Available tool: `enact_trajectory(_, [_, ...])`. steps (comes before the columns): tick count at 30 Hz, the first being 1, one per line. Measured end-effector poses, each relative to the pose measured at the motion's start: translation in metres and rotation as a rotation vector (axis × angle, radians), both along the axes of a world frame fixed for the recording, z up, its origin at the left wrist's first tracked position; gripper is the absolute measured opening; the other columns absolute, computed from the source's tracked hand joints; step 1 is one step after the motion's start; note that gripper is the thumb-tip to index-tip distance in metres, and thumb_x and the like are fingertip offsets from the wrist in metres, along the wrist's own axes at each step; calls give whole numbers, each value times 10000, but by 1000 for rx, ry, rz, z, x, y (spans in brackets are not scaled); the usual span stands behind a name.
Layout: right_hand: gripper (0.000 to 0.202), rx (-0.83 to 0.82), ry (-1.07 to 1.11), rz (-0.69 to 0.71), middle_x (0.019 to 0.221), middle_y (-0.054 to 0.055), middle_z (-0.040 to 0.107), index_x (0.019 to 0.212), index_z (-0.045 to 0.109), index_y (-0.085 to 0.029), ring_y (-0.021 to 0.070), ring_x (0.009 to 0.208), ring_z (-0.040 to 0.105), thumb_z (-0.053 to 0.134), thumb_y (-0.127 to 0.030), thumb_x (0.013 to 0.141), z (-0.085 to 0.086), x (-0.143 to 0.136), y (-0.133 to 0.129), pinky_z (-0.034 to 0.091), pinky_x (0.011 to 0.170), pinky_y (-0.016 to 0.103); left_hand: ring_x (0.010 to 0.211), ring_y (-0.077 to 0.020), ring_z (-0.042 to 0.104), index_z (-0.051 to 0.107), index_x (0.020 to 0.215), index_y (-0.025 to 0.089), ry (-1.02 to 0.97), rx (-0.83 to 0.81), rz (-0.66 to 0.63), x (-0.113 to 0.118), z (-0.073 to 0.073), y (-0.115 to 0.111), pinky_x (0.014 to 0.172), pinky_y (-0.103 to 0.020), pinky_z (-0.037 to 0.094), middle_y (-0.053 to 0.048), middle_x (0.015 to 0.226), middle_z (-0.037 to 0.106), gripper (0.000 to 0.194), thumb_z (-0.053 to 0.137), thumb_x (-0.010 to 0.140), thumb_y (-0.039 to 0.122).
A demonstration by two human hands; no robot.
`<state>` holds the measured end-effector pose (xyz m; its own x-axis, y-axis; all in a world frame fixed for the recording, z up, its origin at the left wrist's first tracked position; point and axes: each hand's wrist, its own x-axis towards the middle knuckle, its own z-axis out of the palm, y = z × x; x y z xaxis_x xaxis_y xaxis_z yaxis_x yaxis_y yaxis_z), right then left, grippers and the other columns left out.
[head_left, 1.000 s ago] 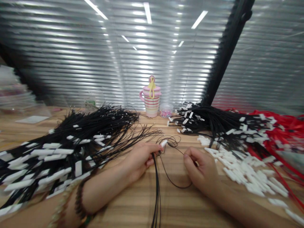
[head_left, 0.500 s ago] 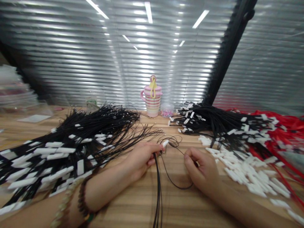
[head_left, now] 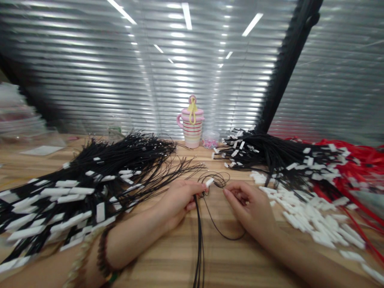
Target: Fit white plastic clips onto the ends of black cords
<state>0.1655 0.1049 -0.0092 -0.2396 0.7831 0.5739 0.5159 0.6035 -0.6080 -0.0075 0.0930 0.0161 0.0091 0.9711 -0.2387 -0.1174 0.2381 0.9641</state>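
White tag point(head_left: 209, 182): pinched between thumb and finger of the left hand point(head_left: 180, 200), tip jutting out past them; scarcely moved since the earlier frame.
Right hand point(head_left: 253, 206): now closer to the thin black loops point(head_left: 220, 184), fingers looser than before; gripping a strand or not, cannot tell.
Black cord bundle point(head_left: 198, 240): running from beneath the left fingers toward the near edge.
Left fingers: covering one end of the tag.
Wooden tabletop point(head_left: 162, 260): crowded by tagged black cords point(head_left: 126, 156) at left, loose white pieces point(head_left: 315, 218) by the right forearm, striped lidded mug point(head_left: 192, 134) behind.
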Motion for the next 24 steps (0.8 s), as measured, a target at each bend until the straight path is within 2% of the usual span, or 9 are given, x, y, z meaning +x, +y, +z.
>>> enact_trajectory(9, [170,-35,-28,28,623,3,535,728,519,-153,105,543,480,440,-256,838,-5,-1,2,344,499,206,421,-23,282,619,659,72,12,-7,3,1,0,-1,354,-168,136,12,560,445,158,628,639,228])
enact_trajectory(18, [168,-50,-87,26,648,11,528,750,492,-154,124,603,483,405,-251,856,-4,0,2,333,536,222,424,-34,273,631,663,98,77,15,-9,3,-3,-2,385,-181,163,27,516,417,209,632,641,306])
enact_trajectory(24, [189,-59,-141,8,639,9,510,724,475,-155,125,604,470,394,-254,863,-3,0,1,307,537,226,444,-40,293,649,697,113,114,20,6,1,-5,-3,395,-177,174,6,562,474,212,631,645,318])
